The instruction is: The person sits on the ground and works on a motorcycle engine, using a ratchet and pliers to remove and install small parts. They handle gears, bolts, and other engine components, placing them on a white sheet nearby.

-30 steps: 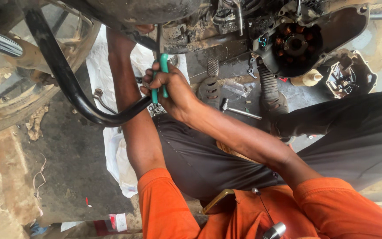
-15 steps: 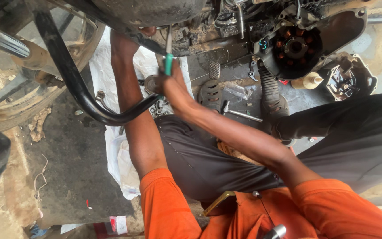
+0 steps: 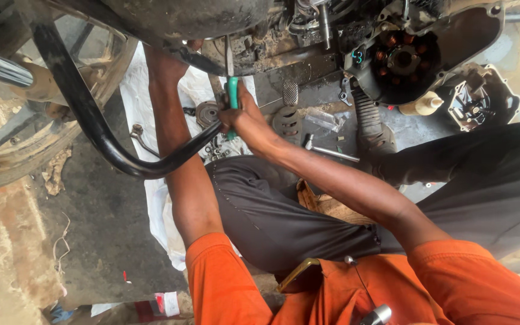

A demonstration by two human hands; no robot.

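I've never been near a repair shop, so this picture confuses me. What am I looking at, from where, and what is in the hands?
The one view comes from a camera on the person's head, looking down past orange sleeves. A motorcycle engine sits above, its side cover off. The right hand grips a green-handled screwdriver, tip up into the engine's underside. The left hand reaches up beneath the engine; what it holds is hidden. A black curved bar crosses in front. On the ground lie a white cloth, a metal wrench and small parts.

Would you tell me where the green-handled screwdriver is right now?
In the head view, upper centre: the right hand grips the green-handled screwdriver, tip up against the grimy engine underside.
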